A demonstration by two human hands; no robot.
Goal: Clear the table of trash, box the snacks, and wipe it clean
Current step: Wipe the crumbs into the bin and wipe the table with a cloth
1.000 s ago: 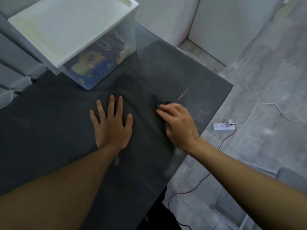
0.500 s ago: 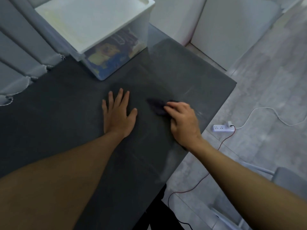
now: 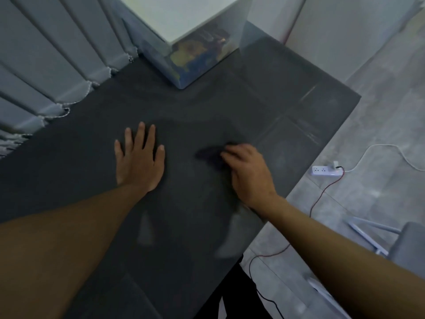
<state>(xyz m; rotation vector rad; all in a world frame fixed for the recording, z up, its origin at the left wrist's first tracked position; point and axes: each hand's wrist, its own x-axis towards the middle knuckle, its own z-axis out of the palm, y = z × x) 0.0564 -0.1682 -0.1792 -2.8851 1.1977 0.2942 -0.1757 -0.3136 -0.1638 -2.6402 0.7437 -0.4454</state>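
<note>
On the dark grey table, my left hand lies flat with its fingers spread and holds nothing. To its right, my right hand rests on a bunched dark cloth, fingers bent over it and pressing it to the tabletop. Part of the cloth sticks out to the left of the fingertips. At the table's far end stands a clear storage box with a white lid; colourful snack packets show through its wall. Faint streaks mark the tabletop near its right edge.
Grey pleated curtains hang along the table's left side. On the floor to the right lie a white power strip with a white cord and a red cable. A grey chair stands at the lower right.
My right hand has slid the cloth a little left and toward me. My left hand stays flat in place. The view has swung left, so the box sits further right and higher.
</note>
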